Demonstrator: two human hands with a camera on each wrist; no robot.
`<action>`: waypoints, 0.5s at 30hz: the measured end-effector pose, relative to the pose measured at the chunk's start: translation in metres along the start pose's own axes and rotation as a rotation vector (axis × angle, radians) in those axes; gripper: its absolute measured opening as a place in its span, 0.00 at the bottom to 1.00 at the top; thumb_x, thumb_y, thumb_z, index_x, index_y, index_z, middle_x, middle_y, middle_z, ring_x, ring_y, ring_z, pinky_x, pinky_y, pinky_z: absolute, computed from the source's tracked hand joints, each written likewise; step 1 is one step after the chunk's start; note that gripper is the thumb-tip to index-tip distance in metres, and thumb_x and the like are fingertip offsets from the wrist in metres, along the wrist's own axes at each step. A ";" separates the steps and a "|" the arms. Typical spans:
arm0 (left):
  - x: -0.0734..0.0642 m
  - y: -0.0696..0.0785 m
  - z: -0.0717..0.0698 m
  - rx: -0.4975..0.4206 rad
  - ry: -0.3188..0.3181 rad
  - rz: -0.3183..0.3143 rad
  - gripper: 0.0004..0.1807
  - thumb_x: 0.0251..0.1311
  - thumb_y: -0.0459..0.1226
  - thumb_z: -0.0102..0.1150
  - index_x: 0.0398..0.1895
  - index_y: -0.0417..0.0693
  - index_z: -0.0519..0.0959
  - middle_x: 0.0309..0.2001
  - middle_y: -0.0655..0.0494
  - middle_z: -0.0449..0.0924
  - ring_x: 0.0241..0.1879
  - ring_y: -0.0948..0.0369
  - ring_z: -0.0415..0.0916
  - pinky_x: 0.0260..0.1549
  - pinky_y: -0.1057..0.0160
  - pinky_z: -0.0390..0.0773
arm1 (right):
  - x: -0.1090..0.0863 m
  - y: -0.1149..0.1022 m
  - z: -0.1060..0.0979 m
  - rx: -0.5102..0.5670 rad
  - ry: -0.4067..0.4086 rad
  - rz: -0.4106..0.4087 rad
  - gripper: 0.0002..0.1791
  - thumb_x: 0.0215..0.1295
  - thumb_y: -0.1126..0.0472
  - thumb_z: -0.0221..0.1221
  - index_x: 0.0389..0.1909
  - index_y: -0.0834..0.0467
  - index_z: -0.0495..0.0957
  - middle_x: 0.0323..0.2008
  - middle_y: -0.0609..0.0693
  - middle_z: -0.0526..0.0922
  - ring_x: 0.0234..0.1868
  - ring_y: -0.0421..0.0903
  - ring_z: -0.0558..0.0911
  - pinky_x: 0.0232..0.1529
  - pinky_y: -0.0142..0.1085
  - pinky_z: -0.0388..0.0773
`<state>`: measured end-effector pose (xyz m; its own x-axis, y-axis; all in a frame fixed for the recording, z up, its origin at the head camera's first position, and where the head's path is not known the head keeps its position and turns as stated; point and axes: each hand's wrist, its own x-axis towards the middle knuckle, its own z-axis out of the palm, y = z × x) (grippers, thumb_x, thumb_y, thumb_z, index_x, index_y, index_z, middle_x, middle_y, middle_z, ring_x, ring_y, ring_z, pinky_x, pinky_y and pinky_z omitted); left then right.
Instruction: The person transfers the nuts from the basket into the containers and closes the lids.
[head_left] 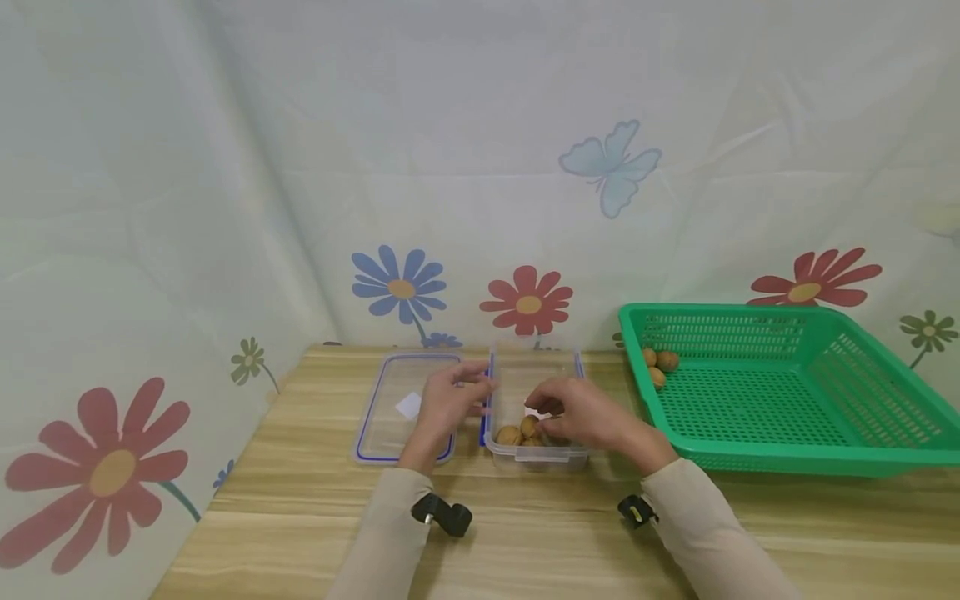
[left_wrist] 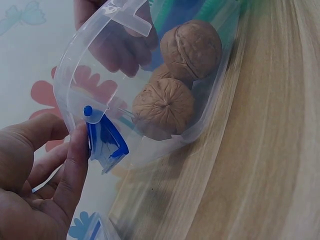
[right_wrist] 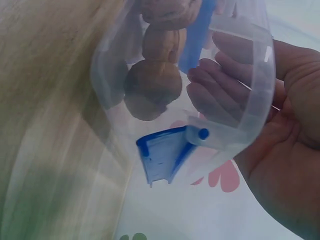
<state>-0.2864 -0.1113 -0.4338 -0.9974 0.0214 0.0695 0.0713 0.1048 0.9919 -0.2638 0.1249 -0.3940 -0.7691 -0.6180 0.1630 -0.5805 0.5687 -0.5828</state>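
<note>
A clear plastic food container (head_left: 536,454) with blue latches stands without its lid on the table. Several walnuts (head_left: 509,435) lie at its near end, seen through the wall in the left wrist view as brown walnuts (left_wrist: 163,107). My left hand (head_left: 447,400) is at the container's left side, its fingertips touching near the rim and a hanging blue latch (left_wrist: 106,142). My right hand (head_left: 588,414) reaches over the right rim. Its fingers (right_wrist: 220,90) are loosely bent inside, beside the walnuts, and I see nothing gripped in them.
The clear lid (head_left: 386,425) with a blue seal lies left of the container, a white paper piece (head_left: 408,406) on it. At the right stands a green basket (head_left: 780,458) with a few walnuts (head_left: 667,361) in its left corner. A flowered cloth (head_left: 465,208) hangs behind the table.
</note>
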 end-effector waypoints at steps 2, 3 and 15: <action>0.000 0.000 -0.001 0.000 0.003 -0.002 0.20 0.68 0.32 0.70 0.62 0.38 0.84 0.49 0.42 0.83 0.40 0.45 0.88 0.36 0.58 0.92 | 0.000 -0.002 -0.001 0.005 0.004 0.001 0.14 0.66 0.71 0.70 0.52 0.68 0.85 0.47 0.57 0.89 0.49 0.54 0.88 0.55 0.51 0.88; 0.000 0.000 -0.001 -0.001 0.003 -0.001 0.20 0.68 0.32 0.70 0.62 0.38 0.84 0.49 0.42 0.83 0.40 0.45 0.88 0.36 0.58 0.92 | 0.000 -0.003 -0.002 0.009 0.007 0.002 0.14 0.66 0.71 0.70 0.52 0.68 0.85 0.47 0.57 0.89 0.49 0.54 0.88 0.55 0.51 0.88; 0.000 -0.001 -0.001 -0.030 -0.013 0.004 0.20 0.68 0.30 0.68 0.62 0.36 0.83 0.50 0.41 0.83 0.44 0.41 0.87 0.37 0.58 0.92 | -0.014 -0.021 -0.028 0.010 0.078 0.060 0.15 0.69 0.66 0.69 0.55 0.63 0.85 0.51 0.53 0.88 0.53 0.54 0.87 0.57 0.51 0.87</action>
<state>-0.2865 -0.1124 -0.4347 -0.9967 0.0351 0.0727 0.0752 0.0746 0.9944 -0.2483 0.1362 -0.3618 -0.8211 -0.5388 0.1887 -0.5303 0.5975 -0.6015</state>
